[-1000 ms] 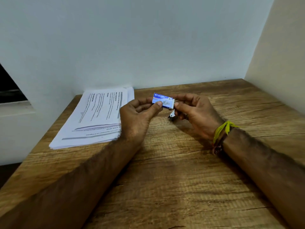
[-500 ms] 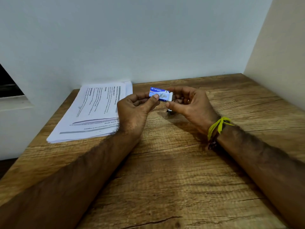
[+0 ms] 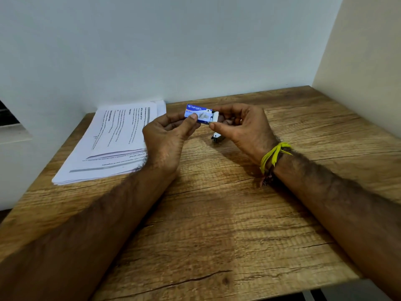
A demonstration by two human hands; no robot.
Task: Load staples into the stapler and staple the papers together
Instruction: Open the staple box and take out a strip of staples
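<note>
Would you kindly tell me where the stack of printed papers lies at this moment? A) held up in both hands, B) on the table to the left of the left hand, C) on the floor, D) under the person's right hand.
B: the papers lie flat on the wooden table, just left of the left hand, which holds the blue staple box with the right hand.

The right hand (image 3: pixel 243 129) hides most of the stapler (image 3: pixel 217 137); print on the papers (image 3: pixel 112 144) is too small to read, and the counter (image 3: pixel 217 235) runs off frame.
</note>
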